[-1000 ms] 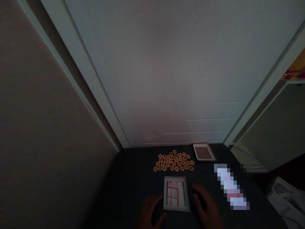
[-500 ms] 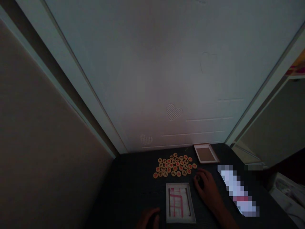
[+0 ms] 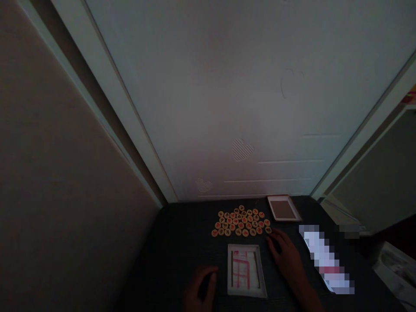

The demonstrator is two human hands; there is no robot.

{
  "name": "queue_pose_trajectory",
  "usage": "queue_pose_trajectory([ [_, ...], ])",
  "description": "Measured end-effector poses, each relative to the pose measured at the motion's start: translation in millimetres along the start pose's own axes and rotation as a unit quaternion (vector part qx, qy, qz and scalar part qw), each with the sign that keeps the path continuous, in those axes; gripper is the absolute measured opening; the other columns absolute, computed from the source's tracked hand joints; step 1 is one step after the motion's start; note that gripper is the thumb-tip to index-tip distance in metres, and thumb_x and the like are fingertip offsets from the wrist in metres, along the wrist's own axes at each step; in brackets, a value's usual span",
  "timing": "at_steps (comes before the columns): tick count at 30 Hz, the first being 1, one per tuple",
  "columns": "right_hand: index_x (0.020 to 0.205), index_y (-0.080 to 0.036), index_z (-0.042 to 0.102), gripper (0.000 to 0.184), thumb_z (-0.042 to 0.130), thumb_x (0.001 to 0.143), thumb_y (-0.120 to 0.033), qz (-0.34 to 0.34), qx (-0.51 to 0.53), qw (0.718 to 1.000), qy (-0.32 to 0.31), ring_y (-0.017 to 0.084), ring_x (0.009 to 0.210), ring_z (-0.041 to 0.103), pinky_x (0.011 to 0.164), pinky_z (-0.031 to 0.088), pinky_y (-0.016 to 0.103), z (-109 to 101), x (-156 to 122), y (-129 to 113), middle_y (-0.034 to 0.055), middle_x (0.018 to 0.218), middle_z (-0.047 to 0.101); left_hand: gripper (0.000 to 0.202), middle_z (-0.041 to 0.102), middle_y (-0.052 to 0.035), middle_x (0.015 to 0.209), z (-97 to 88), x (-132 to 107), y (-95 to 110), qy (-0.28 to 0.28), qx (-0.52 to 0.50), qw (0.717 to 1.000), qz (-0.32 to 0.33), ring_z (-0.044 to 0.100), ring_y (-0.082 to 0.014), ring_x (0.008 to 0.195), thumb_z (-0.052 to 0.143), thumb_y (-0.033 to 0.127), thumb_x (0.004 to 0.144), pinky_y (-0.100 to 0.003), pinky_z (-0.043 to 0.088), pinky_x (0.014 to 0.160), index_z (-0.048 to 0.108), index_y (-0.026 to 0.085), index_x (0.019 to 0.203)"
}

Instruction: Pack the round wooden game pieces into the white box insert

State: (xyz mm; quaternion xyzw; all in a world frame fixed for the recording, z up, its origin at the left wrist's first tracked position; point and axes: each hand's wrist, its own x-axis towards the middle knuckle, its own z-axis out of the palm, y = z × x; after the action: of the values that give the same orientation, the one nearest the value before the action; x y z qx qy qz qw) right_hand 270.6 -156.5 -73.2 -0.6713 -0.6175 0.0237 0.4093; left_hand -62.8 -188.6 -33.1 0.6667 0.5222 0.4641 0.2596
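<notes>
Round wooden Chinese chess pieces [image 3: 241, 219] with red or dark characters lie face up in a loose group on the dark table. At the group's right end, the thumb and forefinger of my right hand [image 3: 284, 249] touch a dark-marked Chinese chess piece [image 3: 268, 230]. Left of the shallow white box [image 3: 229, 273], my left hand [image 3: 201, 286] rests low with curved fingers, thumb and forefinger apart, nothing visible between them. Inside the box is a pale sheet with pink lines.
Behind my right hand lies a shallow lid-like tray [image 3: 298, 216] with white sides. A blurred-out pale long object [image 3: 325, 260] is at the table's right. A white panel [image 3: 211, 108] with heart patterns rises at the back edge. A pale container [image 3: 394, 268] stands beyond the right side.
My right hand has moved a little forward, bringing the piece from its fingertips to the group's right end. My left hand has come further into view. The camera has shifted slightly.
</notes>
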Motion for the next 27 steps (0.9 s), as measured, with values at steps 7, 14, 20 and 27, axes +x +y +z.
queue_pose_trajectory([
  [7, 0.103, -0.024, 0.073, 0.033, 0.052, 0.101, -0.049, 0.017, 0.017, 1.000, -0.001, 0.025, 0.101, 0.071, 0.091, 0.059, 0.042, -8, 0, -5, 0.0108, 0.113, 0.072, 0.030, 0.076, -0.0067, 0.113, 10.9, 112, 29, -0.113, 0.122, 0.984, 0.056, 0.072, -0.0215, 0.104, 0.046, 0.036, 0.103, -0.036, 0.058, 0.095, 0.072, 0.023, 0.113],
  [14, 0.105, -0.024, 0.072, 0.033, 0.052, 0.100, -0.049, 0.029, 0.034, 0.999, 0.011, 0.025, 0.097, 0.072, 0.089, 0.059, 0.041, -11, 1, -7, 0.0099, 0.106, 0.074, 0.013, 0.076, -0.0041, 0.099, 95.3, 197, 47, -0.243, 0.206, 0.943, 0.092, 0.067, -0.0226, 0.105, 0.067, 0.025, 0.091, -0.034, 0.048, 0.101, 0.078, 0.025, 0.097],
  [20, 0.104, -0.025, 0.072, 0.034, 0.051, 0.101, -0.052, 0.046, 0.045, 0.998, 0.021, 0.024, 0.093, 0.073, 0.085, 0.060, 0.038, -12, 1, -5, 0.0085, 0.103, 0.075, 0.013, 0.073, -0.0065, 0.104, 127.1, 203, 51, -0.268, 0.282, 0.919, 0.059, 0.065, -0.0246, 0.110, 0.064, 0.030, 0.094, -0.035, 0.046, 0.098, 0.076, 0.025, 0.095],
  [27, 0.094, -0.026, 0.072, 0.042, 0.052, 0.096, -0.063, 0.085, 0.085, 0.992, 0.025, 0.024, 0.083, 0.073, 0.075, 0.060, 0.035, -17, 6, -10, 0.0073, 0.094, 0.075, 0.014, 0.072, -0.0073, 0.110, 131.6, 202, 50, -0.281, 0.317, 0.905, 0.035, 0.067, -0.0249, 0.110, 0.063, 0.033, 0.094, -0.035, 0.046, 0.098, 0.073, 0.025, 0.099],
])
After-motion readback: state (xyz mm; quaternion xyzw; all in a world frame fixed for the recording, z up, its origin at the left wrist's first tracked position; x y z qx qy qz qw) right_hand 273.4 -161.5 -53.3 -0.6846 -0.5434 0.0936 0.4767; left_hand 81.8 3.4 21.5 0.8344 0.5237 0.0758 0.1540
